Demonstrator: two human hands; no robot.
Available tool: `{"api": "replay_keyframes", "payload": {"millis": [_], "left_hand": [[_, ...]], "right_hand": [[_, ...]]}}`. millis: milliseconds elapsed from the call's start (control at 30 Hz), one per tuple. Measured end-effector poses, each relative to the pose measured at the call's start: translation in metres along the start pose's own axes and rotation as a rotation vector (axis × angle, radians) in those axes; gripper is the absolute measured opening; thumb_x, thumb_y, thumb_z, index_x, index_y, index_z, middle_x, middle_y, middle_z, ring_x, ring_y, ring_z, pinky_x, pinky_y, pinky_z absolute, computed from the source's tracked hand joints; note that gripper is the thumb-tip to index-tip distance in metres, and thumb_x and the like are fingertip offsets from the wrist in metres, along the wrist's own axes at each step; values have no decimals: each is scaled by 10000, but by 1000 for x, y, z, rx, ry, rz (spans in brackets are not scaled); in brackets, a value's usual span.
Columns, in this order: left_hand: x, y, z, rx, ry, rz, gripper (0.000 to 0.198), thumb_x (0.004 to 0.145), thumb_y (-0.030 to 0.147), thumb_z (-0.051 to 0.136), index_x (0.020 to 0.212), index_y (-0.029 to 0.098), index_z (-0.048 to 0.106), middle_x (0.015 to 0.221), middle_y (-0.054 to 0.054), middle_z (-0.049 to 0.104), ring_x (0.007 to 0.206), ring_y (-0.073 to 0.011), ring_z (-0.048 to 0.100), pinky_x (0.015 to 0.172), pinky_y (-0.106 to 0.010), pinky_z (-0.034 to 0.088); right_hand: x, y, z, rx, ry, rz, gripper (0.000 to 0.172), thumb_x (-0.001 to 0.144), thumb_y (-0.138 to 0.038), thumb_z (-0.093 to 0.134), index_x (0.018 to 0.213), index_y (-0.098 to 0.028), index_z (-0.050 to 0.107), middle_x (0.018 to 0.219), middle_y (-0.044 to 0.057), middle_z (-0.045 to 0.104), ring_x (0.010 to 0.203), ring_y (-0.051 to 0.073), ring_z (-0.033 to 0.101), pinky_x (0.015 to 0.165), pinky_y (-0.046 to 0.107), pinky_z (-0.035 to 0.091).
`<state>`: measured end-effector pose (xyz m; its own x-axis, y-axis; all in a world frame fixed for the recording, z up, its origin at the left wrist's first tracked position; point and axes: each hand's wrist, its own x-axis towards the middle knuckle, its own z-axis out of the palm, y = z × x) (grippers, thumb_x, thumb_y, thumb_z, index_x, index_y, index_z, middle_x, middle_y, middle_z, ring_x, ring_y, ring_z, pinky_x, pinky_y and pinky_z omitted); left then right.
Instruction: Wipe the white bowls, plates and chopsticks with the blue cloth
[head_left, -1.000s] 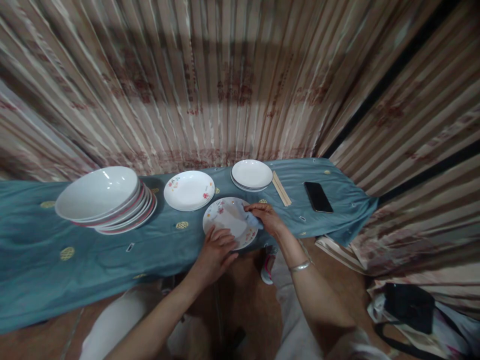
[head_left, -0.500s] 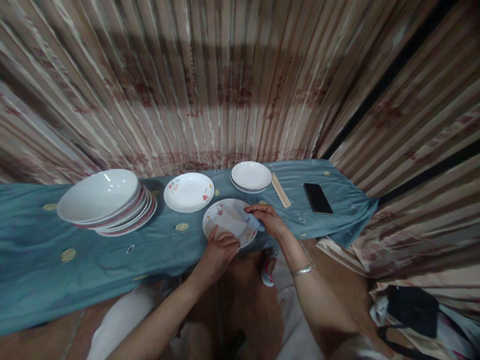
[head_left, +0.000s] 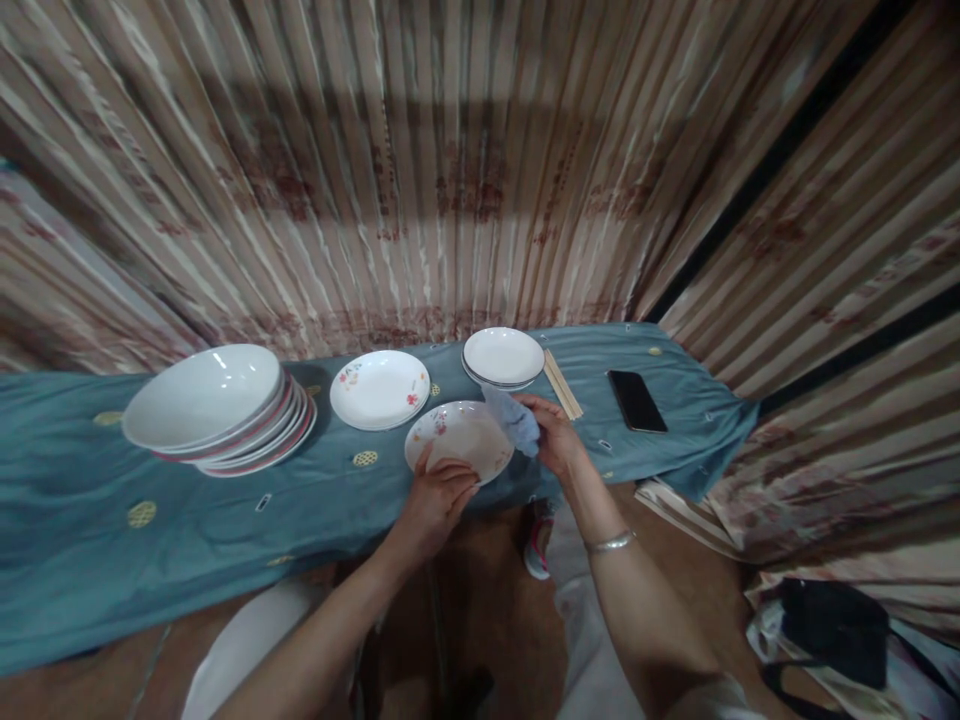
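Observation:
My left hand point(head_left: 435, 498) grips the near rim of a white flower-patterned plate point(head_left: 459, 437), thumb on top, holding it just above the teal tablecloth point(head_left: 187, 520). Beside the plate's right edge, my right hand point(head_left: 556, 436) is closed on a pale blue cloth point(head_left: 514, 418), off the plate's surface. A second flowered plate point(head_left: 379, 387) lies flat behind it. A small stack of plain white plates point(head_left: 503, 357) sits at the back right.
A tall stack of large white bowls with red rims point(head_left: 217, 408) stands at the left. Wooden chopsticks point(head_left: 562, 384) and a black phone point(head_left: 636, 400) lie on the right of the cloth. Striped curtains hang behind. A black bag point(head_left: 825, 620) lies on the floor.
My right hand has drawn the cloth off the plate's face to its right edge. My left hand has shifted its grip and tipped the plate up slightly.

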<state>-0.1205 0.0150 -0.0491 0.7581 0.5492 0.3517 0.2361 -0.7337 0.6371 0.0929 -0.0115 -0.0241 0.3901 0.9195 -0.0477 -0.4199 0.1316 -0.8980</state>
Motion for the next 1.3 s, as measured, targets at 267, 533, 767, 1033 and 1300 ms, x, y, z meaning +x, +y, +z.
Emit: {"api": "replay_keyframes", "payload": {"millis": [267, 533, 767, 1033, 1300], "left_hand": [[10, 4, -21, -269, 242, -217, 145, 807, 276, 610, 795, 266, 754, 888, -30, 763, 892, -229, 678, 1129, -478, 203], [17, 16, -48, -779, 469, -572, 221, 663, 390, 743, 694, 172, 749, 635, -12, 685, 634, -177, 591, 680, -285, 453], [18, 25, -50, -1182, 545, -611, 277, 540, 353, 820, 718, 154, 745, 696, -51, 723, 732, -208, 648, 710, -305, 469], [12, 8, -55, -1339, 570, -605, 250, 550, 271, 827, 737, 132, 739, 737, -88, 741, 913, -257, 676, 848, -350, 498], [16, 14, -60, -1386, 580, -629, 260, 565, 266, 826, 748, 103, 739, 811, -115, 758, 976, -298, 674, 915, -393, 493]], "right_hand": [[-4, -9, 4, 25, 62, -116, 247, 617, -272, 646, 838, -195, 726, 698, 21, 722, 606, 165, 647, 584, 271, 493], [-22, -22, 35, -136, 88, -319, 304, 680, -206, 546, 912, -212, 742, 890, 22, 747, 854, 198, 677, 804, 336, 524], [-58, 4, 91, -1076, -128, -900, 357, 884, -179, 463, 1201, -194, 628, 1317, 103, 578, 1223, 224, 496, 1025, 425, 403], [-46, 32, 100, -1536, -129, -979, 460, 928, -261, 453, 1384, -202, 453, 1493, 94, 386, 1441, 296, 157, 1123, 532, 196], [-30, 35, 96, -1380, -80, -908, 491, 948, -283, 379, 1424, -163, 390, 1507, 123, 345, 1445, 282, 145, 1122, 526, 219]]}}
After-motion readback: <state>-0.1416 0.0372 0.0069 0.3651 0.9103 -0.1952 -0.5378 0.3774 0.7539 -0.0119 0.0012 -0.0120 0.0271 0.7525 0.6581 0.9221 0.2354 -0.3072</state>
